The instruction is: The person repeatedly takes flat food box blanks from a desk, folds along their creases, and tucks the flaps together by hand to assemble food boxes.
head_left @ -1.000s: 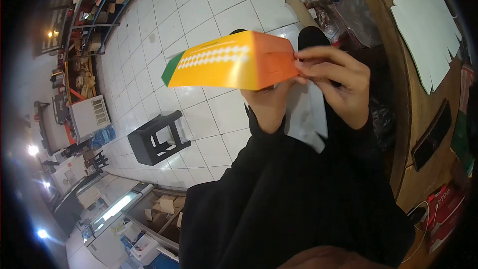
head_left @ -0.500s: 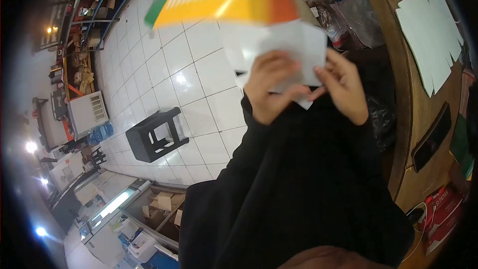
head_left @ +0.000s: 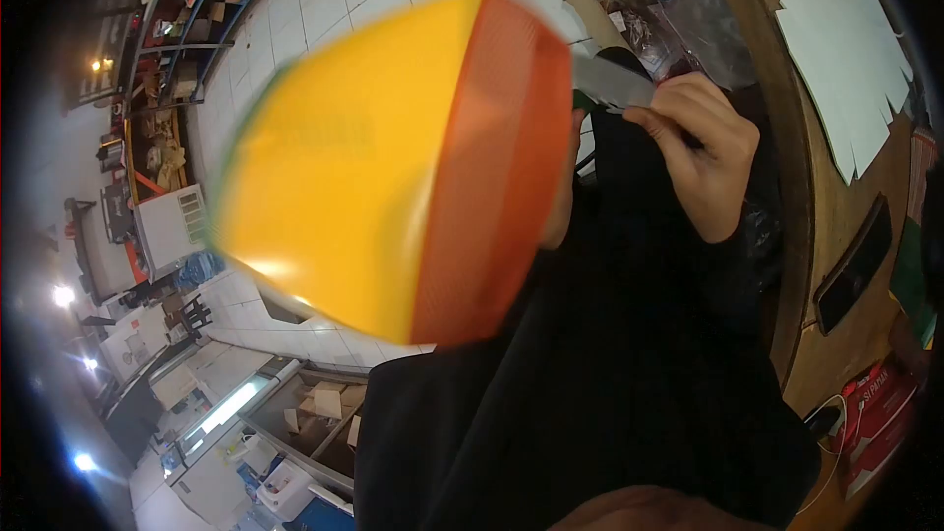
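Observation:
A yellow, orange-red and green printed cardboard box point(head_left: 393, 167), blurred by motion, fills the space in front of me at left centre. A pale flap point(head_left: 615, 84) sticks out from its right side. My right hand point(head_left: 703, 152) is closed, pinching that flap between thumb and fingers. Most of my left hand point(head_left: 560, 202) is hidden behind the box's orange-red side; only its edge and part of the thumb show, gripping the box from behind. Both hands are above my black clothing point(head_left: 610, 354).
On the right, a wooden table point(head_left: 787, 187) bears a pale cut card sheet point(head_left: 851, 69), a dark phone point(head_left: 854, 265) and red packets point(head_left: 875, 423). Clear plastic bags point(head_left: 688, 29) lie beside it. A glass-topped counter point(head_left: 236, 403) and shelves point(head_left: 187, 29) stand at left.
The box has turned and swung down toward me, its yellow and orange-red faces now covering my left hand and the black stool. My right hand has shifted slightly right, still pinching a flap.

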Tool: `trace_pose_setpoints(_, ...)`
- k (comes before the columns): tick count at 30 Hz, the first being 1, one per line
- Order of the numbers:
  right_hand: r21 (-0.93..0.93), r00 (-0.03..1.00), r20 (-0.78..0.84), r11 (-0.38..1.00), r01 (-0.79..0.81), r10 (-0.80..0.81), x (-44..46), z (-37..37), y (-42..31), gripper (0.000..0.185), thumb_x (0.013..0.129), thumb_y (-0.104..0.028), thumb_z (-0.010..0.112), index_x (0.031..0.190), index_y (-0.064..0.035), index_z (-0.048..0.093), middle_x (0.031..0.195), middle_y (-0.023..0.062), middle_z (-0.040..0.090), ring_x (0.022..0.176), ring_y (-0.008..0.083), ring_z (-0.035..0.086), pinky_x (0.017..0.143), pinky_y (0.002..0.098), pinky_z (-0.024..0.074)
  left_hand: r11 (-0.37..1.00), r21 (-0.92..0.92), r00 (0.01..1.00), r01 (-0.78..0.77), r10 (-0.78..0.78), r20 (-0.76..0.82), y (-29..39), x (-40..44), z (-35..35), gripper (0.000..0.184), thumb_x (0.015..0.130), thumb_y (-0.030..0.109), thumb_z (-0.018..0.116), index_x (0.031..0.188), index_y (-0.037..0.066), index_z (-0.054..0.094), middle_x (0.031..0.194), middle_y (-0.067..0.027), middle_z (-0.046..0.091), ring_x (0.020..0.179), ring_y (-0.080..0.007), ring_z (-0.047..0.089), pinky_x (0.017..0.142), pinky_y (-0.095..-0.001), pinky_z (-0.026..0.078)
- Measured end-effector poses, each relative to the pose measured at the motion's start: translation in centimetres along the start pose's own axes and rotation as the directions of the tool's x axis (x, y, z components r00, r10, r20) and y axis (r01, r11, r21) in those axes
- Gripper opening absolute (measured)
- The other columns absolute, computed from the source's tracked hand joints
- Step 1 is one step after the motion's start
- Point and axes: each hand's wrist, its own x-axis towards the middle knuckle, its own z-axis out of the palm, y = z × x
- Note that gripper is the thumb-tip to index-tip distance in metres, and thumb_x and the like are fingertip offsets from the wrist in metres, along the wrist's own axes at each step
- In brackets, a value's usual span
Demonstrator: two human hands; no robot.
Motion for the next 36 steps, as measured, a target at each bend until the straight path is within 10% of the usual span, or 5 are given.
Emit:
trace_pose_setpoints(5,0.014,0.995,0.065,0.997,0.07,-0.071,0.2,0.1,-1.0,0.023,0.067,0.005,0.063,0.088,-0.0029,0.065,0.077,0.0104,0.062,0.068,0.021,0.059,0.058,0.0248,0.0451,0.948,-0.257,0.981,0.189,-0.196,-0.003,-0.1,0.0,0.2,0.013,0.07,-0.008,0.065,0.077,-0.005,0.055,0.075,-0.0109,0.061,0.066,-0.0137,0.058,0.06,-0.0212,0.045)
trace_pose_setpoints(24,0.201,0.986,0.138,0.978,0.064,-0.093,0.1,1.4,0.5,0.016,0.067,0.006,0.063,0.082,-0.0005,0.063,0.076,0.0105,0.063,0.072,0.0205,0.061,0.062,0.027,0.0469,0.896,-0.379,0.969,0.232,-0.177,0.174,0.7,0.8,-1.2,0.02,0.067,-0.01,0.064,0.085,-0.007,0.055,0.075,-0.0126,0.061,0.061,-0.0178,0.059,0.056,-0.0241,0.048)
trace_pose_setpoints(27,0.173,0.974,0.142,0.974,0.149,-0.174,-0.2,2.2,0.6,0.018,0.067,0.006,0.062,0.083,-0.0018,0.064,0.084,0.0117,0.061,0.074,0.021,0.06,0.061,0.0263,0.0469,0.985,-0.107,0.933,0.135,-0.09,0.348,0.6,1.1,-1.9,0.024,0.068,-0.011,0.062,0.09,-0.006,0.053,0.077,-0.0115,0.06,0.066,-0.0181,0.06,0.062,-0.0246,0.049)
trace_pose_setpoints(29,0.152,0.983,0.106,0.979,0.136,-0.153,-0.4,3.1,0.3,0.023,0.067,0.004,0.064,0.088,-0.0046,0.065,0.1,0.0114,0.056,0.086,0.0216,0.057,0.066,0.0257,0.0453,0.804,-0.562,0.979,0.195,-0.127,0.159,1.2,0.6,-0.6,0.028,0.072,-0.008,0.061,0.097,-0.005,0.05,0.084,-0.0102,0.06,0.074,-0.017,0.059,0.065,-0.0255,0.048)
trace_pose_setpoints(36,-0.115,0.957,0.048,0.95,0.29,-0.286,-0.8,3.8,1.7,0.037,0.062,0.0,0.066,0.097,-0.0112,0.065,0.12,0.0136,0.045,0.106,0.0291,0.048,0.089,0.0396,0.036,0.428,-0.744,0.84,0.513,-0.428,0.333,1.6,1.9,-2.6,0.027,0.086,0.013,0.053,0.108,0.0,0.046,0.094,-0.0043,0.058,0.074,-0.0071,0.057,0.057,-0.0171,0.049)
